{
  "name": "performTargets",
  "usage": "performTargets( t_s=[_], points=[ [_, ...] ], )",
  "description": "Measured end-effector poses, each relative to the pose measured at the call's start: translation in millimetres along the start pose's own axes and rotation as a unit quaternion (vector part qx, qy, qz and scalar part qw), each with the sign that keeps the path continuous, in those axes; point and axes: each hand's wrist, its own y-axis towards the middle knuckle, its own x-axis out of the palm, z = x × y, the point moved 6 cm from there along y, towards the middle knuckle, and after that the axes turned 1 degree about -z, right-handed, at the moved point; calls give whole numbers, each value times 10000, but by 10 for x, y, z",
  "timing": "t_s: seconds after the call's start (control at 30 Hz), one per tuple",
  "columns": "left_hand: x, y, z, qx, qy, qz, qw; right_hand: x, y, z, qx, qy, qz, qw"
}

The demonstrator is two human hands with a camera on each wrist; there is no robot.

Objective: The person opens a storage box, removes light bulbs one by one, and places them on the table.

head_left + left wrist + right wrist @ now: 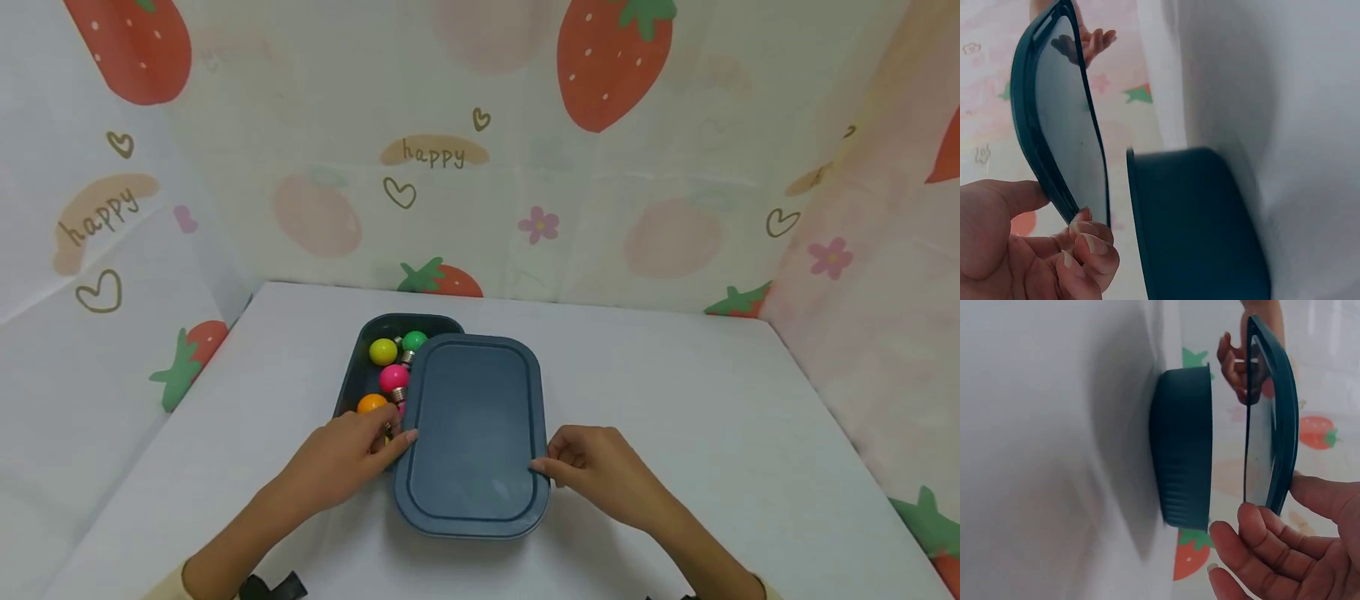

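A blue rectangular lid (472,433) is held above the table, pinched at its left edge by my left hand (348,458) and at its right edge by my right hand (596,471). Both thumbs lie on the top side, with fingers at the rim below. Under and behind it stands a dark blue box (351,379), its right part covered in the head view. Inside show a yellow bulb (383,352), a green bulb (415,340), a pink bulb (394,378) and an orange bulb (371,403). In the right wrist view a gap separates the lid (1285,425) from the box (1182,450).
A white-covered table (652,383) lies beneath everything. Cloth walls (450,217) printed with strawberries, hearts and flowers enclose it at the back, left and right.
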Motion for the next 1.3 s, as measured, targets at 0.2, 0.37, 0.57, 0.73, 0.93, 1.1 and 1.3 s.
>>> performTargets(
  t_s=[0.2, 0.37, 0.57, 0.73, 0.93, 1.1, 1.3],
  points=[
    [91, -46, 104, -41, 4, -93, 9999, -22, -149, 68, 145, 230, -178, 9995],
    [168, -60, 190, 42, 83, -102, 9999, -44, -226, 147, 343, 248, -243, 9988],
    [307, -88, 280, 209, 84, -251, 9994, -45, -326, 234, 490, 257, -394, 9977],
    [396, -110, 354, 273, 68, -493, 9984, -41, -430, 279, 451, 282, -587, 9969],
    [513, -129, 407, 205, -94, -771, 9968, -53, -501, 315, 228, 99, -687, 9973],
    [618, -136, 422, 290, -183, -852, 9958, -33, -562, 377, 391, 159, -805, 9959],
    [725, -145, 433, 392, -202, -894, 9950, 24, -609, 472, 488, 279, -952, 9939]
  ],
)
